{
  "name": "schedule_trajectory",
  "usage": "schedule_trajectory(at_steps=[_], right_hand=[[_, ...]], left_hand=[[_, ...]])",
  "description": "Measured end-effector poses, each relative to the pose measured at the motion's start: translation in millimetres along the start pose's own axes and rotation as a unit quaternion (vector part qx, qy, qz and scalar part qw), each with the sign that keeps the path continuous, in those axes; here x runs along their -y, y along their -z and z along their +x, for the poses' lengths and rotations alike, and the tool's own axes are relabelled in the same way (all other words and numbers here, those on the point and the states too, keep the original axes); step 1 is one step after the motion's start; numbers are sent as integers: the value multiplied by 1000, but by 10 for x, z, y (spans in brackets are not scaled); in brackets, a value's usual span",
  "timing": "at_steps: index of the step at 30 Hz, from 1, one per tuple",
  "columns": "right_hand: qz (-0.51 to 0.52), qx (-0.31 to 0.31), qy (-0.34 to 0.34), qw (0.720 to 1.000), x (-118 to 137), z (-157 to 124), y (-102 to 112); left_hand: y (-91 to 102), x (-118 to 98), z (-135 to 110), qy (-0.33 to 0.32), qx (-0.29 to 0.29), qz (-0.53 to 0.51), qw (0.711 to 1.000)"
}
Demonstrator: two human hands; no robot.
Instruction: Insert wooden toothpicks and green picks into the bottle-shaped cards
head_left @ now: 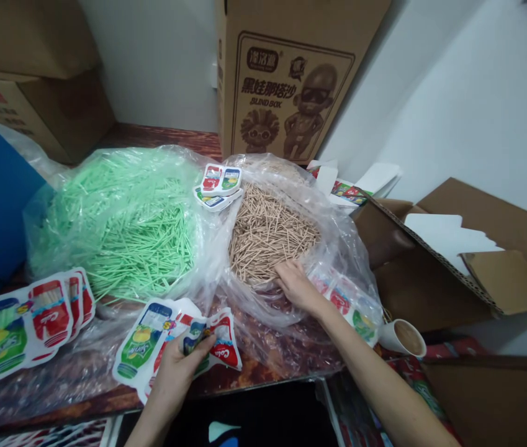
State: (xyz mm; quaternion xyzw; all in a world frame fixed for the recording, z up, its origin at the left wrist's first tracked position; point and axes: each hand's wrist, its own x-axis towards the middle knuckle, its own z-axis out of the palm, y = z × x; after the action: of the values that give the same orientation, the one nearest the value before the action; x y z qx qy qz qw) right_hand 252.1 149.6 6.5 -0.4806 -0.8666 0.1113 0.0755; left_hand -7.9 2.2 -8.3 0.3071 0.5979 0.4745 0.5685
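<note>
My left hand (182,363) is closed on a printed pouch (226,347) with Cola and Sprite pictures, at the front edge of the table. More of these flat pouches (139,347) lie beneath that hand. Thin brown sticks (267,230) fill an open clear plastic bag, and my right hand (297,285) is at their near right edge. Its fingers are curled into the sticks; the fingertips and how many sticks they grip are hidden. To the left, a larger clear bag holds thin green sticks (146,242).
Printed pouches (21,323) lie fanned at the left, and a few others (219,183) rest between the bags. At the right stand a paper cup (403,338) with brown contents and an open carton (431,261). A tall cardboard box (286,81) stands behind.
</note>
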Motion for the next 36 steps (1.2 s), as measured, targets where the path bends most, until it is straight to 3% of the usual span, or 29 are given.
schedule_trajectory(at_steps=[5,9,11,16,25,31,36], right_hand=[[85,-34,8,996,-62,-34,-64],[164,-141,-57,975,-296,46,-41],[146,-166,-93,971,-414,123,4],[31,-72,-118,990,-560,287,62],[-13,-16,-139,990,-546,355,-23],[-13,-12,-120,993,-471,453,26],[56,-58,-123,989,-524,555,151]], left_hand=[[15,9,15,11,1,20,1000],[14,-65,-13,24,9,32,999],[-10,-99,-29,25,6,32,999],[-83,-88,-46,18,-23,13,999],[12,37,6,24,-13,23,999],[-40,-47,-24,-2,-19,8,1000],[-57,-63,-74,-3,-23,-5,1000]])
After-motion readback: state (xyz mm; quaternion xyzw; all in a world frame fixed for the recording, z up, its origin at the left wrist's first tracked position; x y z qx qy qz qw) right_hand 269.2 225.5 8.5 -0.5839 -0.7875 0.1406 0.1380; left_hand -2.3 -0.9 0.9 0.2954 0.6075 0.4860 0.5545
